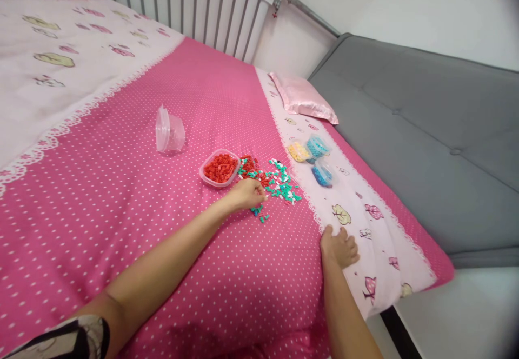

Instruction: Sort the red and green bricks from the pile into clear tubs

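Observation:
My left hand (247, 193) is over a loose pile of small plastic pieces (279, 183) in red, green and white. Its fingers are pinched together; whatever may be between them is too small to make out. Just beyond that hand stands a clear square tub (216, 185) full of red pieces (221, 168). My right hand (339, 246) rests palm down on the pale printed strip of the bedsheet, fingers spread and holding nothing.
A clear empty tub (172, 133) lies on its side at the left. Small tubs of yellow pieces (299, 152), light blue pieces (317, 146) and darker blue pieces (323, 175) stand on the right. Farther off are a pink pillow (302, 98) and a grey padded headboard (421, 132).

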`<state>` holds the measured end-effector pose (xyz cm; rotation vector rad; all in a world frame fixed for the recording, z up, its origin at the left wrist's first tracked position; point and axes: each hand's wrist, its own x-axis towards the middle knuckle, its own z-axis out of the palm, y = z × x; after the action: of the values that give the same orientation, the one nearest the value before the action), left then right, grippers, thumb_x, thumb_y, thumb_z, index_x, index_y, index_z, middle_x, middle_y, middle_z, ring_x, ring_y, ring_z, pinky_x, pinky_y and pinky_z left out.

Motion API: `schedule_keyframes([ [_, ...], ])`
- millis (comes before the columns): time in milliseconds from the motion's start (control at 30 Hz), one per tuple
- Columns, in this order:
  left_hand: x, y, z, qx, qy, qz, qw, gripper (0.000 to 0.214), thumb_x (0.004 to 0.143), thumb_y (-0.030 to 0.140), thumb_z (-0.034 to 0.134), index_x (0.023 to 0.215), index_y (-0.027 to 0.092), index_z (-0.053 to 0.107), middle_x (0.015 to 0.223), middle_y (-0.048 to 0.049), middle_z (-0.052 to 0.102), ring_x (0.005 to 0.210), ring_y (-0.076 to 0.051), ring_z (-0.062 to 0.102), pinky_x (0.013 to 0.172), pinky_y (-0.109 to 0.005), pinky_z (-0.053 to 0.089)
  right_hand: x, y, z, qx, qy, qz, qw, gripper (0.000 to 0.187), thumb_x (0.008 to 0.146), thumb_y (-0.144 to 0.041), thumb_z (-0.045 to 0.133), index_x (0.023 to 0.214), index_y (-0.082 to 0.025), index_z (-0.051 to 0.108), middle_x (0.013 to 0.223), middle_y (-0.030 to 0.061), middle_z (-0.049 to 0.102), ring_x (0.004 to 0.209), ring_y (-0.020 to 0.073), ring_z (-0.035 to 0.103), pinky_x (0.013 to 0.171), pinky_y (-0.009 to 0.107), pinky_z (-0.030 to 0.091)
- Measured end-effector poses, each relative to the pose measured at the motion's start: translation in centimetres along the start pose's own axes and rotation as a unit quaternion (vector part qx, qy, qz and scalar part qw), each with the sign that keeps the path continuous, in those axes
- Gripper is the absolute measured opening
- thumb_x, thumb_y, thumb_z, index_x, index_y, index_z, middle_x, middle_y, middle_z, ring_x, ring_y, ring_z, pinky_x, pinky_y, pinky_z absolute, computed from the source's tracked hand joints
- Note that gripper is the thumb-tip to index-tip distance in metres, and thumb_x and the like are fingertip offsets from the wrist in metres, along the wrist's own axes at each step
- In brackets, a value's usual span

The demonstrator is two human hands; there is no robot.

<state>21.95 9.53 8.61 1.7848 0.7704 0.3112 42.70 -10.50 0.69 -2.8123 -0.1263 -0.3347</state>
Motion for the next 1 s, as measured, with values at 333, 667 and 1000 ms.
schedule_keyframes([
  [333, -0.9, 2.7, -2.8, -0.457, -0.083, -0.062, 0.883, 0.013, 0.080, 0.016, 0.054, 0.068, 0.013, 0.050, 0.064, -0.0005, 0.049, 0.050, -0.004, 0.044, 0.040, -0.013, 0.030, 0.1, 0.1, 0.2, -0.001, -0.002, 0.000, 1.000, 0.056, 0.084, -0.048, 0.036, 0.131, -0.018, 0.045, 0.137, 0.0159, 0.040, 0.127, 0.0312, 0.031, 0.104, 0.051, 0.020],
  [667, -1.6, 3.5, -5.6, -0.616, -0.010, -0.108, 0.780, 0.011, 0.079, 0.008, 0.044, 0.075, 0.010, 0.054, 0.078, -0.0093, 0.058, 0.073, -0.012, 0.062, 0.054, -0.016, 0.051, 0.0, 0.2, 0.3, -0.003, 0.016, -0.008, 1.000, 0.053, 0.084, -0.046, 0.037, 0.128, -0.018, 0.047, 0.135, 0.0164, 0.042, 0.125, 0.0315, 0.034, 0.102, 0.052, 0.023],
  [1000, -1.3, 2.6, -8.1, -0.557, 0.238, -0.010, 0.796, 0.029, 0.082, 0.025, 0.035, 0.072, 0.010, 0.058, 0.067, -0.0068, 0.059, 0.063, -0.012, 0.058, 0.062, -0.022, 0.049, 0.1, 0.1, 0.2, -0.005, 0.006, 0.001, 1.000, 0.057, 0.084, -0.048, 0.036, 0.131, -0.017, 0.045, 0.138, 0.0157, 0.040, 0.126, 0.0307, 0.033, 0.104, 0.049, 0.020],
])
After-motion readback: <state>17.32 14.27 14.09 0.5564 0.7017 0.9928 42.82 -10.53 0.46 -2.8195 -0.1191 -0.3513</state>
